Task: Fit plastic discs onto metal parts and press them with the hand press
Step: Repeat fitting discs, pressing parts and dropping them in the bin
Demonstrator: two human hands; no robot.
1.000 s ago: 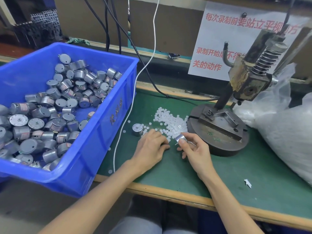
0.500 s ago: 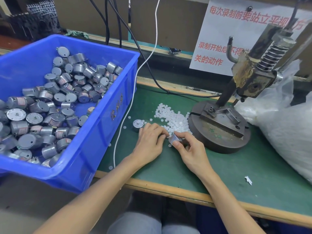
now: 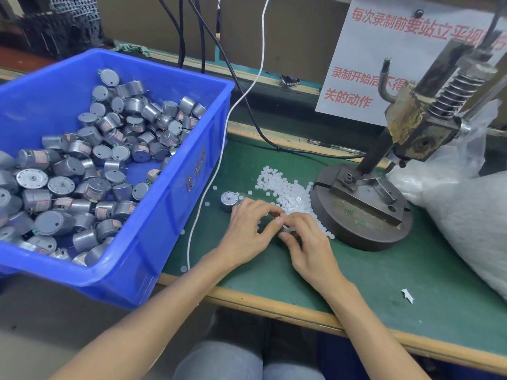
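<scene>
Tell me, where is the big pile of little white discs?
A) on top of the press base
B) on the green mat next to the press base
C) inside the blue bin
B: the white discs lie heaped on the green mat, right beside the round press base.
</scene>
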